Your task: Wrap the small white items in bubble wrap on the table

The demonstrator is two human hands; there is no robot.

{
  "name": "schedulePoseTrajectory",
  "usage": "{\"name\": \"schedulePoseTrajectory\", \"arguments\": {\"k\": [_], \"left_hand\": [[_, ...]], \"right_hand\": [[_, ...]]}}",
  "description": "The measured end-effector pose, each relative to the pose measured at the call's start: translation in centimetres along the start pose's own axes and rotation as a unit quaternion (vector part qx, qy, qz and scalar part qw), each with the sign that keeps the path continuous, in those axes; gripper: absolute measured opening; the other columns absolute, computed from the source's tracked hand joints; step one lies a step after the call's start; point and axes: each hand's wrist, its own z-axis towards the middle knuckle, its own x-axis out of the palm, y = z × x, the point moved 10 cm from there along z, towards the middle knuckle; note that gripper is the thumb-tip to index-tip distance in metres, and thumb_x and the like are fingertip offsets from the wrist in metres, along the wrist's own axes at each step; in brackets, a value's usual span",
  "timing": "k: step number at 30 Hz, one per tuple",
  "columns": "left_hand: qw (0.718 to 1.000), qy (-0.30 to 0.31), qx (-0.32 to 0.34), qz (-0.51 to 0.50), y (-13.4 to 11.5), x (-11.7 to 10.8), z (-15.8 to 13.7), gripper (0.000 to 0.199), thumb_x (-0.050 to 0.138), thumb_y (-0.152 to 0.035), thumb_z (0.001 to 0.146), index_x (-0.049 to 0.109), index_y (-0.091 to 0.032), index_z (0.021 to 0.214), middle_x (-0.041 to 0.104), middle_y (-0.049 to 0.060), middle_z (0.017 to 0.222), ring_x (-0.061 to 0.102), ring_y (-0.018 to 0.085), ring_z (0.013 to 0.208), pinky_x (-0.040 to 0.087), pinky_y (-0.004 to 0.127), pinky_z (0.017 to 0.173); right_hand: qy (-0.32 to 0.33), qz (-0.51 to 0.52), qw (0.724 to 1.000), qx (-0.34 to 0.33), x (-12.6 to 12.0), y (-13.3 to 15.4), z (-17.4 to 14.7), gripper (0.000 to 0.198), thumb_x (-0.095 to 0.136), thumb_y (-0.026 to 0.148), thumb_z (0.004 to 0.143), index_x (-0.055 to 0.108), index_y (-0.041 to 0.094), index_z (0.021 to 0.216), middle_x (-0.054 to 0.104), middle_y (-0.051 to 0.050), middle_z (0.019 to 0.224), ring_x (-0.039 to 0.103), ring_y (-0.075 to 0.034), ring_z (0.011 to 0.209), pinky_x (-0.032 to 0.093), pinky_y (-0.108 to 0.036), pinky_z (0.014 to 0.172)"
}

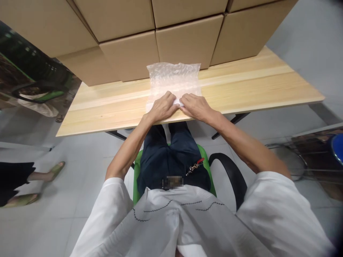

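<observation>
A clear sheet of bubble wrap (175, 80) lies on the wooden table, its far end against the cardboard boxes. At its near end, close to the table's front edge, my left hand (164, 106) and my right hand (195, 106) are side by side. Both have curled fingers closed on the near part of the wrap, thumbs toward each other. Between the fingertips shows a small white piece (178, 102); whether it is folded wrap or something inside it, I cannot tell. The fingers hide most of it.
Large cardboard boxes (187, 44) stand stacked along the back of the wooden table (249, 85). I sit on a green chair (137, 178) with a black armrest (230, 175). At the left, another person's sandalled foot (56, 171) is on the floor. A rack with a blue object (338, 147) stands right.
</observation>
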Motion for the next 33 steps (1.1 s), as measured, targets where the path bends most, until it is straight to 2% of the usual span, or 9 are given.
{"name": "schedulePoseTrajectory", "arguments": {"k": [2, 9, 14, 18, 22, 24, 26, 28, 33], "left_hand": [[1.000, 0.000, 0.023, 0.005, -0.1, 0.0, -0.3, 0.039, 0.060, -0.050, 0.130, 0.075, -0.021, 0.150, 0.074, 0.026, 0.167, 0.074, 0.043, 0.152, 0.060, 0.055, 0.129], [0.999, 0.002, 0.032, 0.026, 0.0, -0.2, 1.1, 0.044, 0.049, -0.048, 0.133, 0.081, -0.020, 0.144, 0.082, 0.027, 0.156, 0.075, 0.044, 0.151, 0.055, 0.059, 0.134], [0.999, 0.035, 0.001, 0.034, 0.1, -0.3, 2.1, 0.053, 0.039, -0.047, 0.137, 0.079, -0.015, 0.149, 0.089, 0.028, 0.150, 0.083, 0.041, 0.140, 0.058, 0.051, 0.123], [0.995, 0.045, -0.050, 0.067, 0.3, -0.4, 2.6, 0.054, 0.038, -0.044, 0.138, 0.076, -0.011, 0.157, 0.090, 0.033, 0.145, 0.088, 0.044, 0.134, 0.059, 0.052, 0.116], [0.991, 0.041, -0.077, 0.100, 0.4, -0.4, 3.0, 0.054, 0.040, -0.042, 0.138, 0.076, -0.009, 0.161, 0.090, 0.035, 0.147, 0.088, 0.046, 0.139, 0.060, 0.053, 0.119], [0.989, 0.049, -0.078, 0.114, 0.6, -0.4, 3.3, 0.054, 0.040, -0.041, 0.138, 0.076, -0.010, 0.164, 0.090, 0.035, 0.147, 0.088, 0.046, 0.142, 0.060, 0.053, 0.120], [0.988, 0.062, -0.074, 0.123, 0.7, -0.3, 3.7, 0.055, 0.040, -0.041, 0.138, 0.076, -0.010, 0.165, 0.091, 0.034, 0.147, 0.088, 0.047, 0.144, 0.060, 0.053, 0.120], [0.987, 0.072, -0.070, 0.123, 0.9, -0.3, 4.1, 0.055, 0.040, -0.042, 0.137, 0.077, -0.011, 0.164, 0.091, 0.033, 0.147, 0.087, 0.047, 0.144, 0.060, 0.053, 0.120], [0.987, 0.077, -0.073, 0.117, 1.1, -0.4, 4.3, 0.052, 0.043, -0.035, 0.135, 0.077, -0.008, 0.163, 0.090, 0.035, 0.146, 0.088, 0.047, 0.144, 0.060, 0.050, 0.120]], "right_hand": [[0.004, 0.010, 1.000, 0.007, 0.0, -0.4, 0.2, 0.034, 0.060, 0.029, 0.123, 0.083, 0.013, 0.143, 0.087, -0.029, 0.147, 0.077, -0.043, 0.133, 0.057, -0.048, 0.101], [-0.013, 0.094, 0.995, 0.027, -0.3, -2.5, 0.3, 0.041, 0.057, 0.038, 0.124, 0.079, 0.020, 0.154, 0.090, -0.024, 0.154, 0.081, -0.042, 0.135, 0.057, -0.049, 0.107], [-0.023, 0.141, 0.988, 0.058, -0.1, -4.4, 0.5, 0.057, 0.049, 0.050, 0.128, 0.075, 0.019, 0.168, 0.092, -0.023, 0.153, 0.083, -0.043, 0.130, 0.059, -0.050, 0.105], [-0.007, 0.172, 0.982, 0.074, 0.4, -5.8, 2.1, 0.057, 0.046, 0.053, 0.128, 0.087, 0.020, 0.150, 0.096, -0.019, 0.139, 0.083, -0.040, 0.122, 0.059, -0.048, 0.103], [0.036, 0.188, 0.980, 0.056, 0.9, -6.3, 4.0, 0.056, 0.047, 0.050, 0.125, 0.094, 0.019, 0.126, 0.096, -0.018, 0.123, 0.081, -0.039, 0.111, 0.059, -0.050, 0.100], [0.044, 0.163, 0.983, 0.071, 0.8, -6.7, 4.0, 0.054, 0.049, 0.049, 0.125, 0.094, 0.021, 0.124, 0.095, -0.018, 0.118, 0.080, -0.040, 0.111, 0.058, -0.051, 0.099], [0.024, 0.117, 0.987, 0.107, 0.3, -6.9, 3.3, 0.049, 0.051, 0.045, 0.126, 0.093, 0.021, 0.132, 0.094, -0.021, 0.124, 0.079, -0.042, 0.117, 0.058, -0.052, 0.101], [-0.013, 0.071, 0.992, 0.107, -0.6, -6.0, 2.4, 0.045, 0.054, 0.040, 0.126, 0.090, 0.020, 0.145, 0.090, -0.025, 0.139, 0.076, -0.045, 0.128, 0.057, -0.057, 0.109], [-0.031, 0.005, 0.999, -0.039, -0.4, -0.2, 1.3, 0.044, 0.063, 0.027, 0.122, 0.082, 0.014, 0.160, 0.084, -0.026, 0.156, 0.067, -0.045, 0.142, 0.055, -0.056, 0.117]]}}
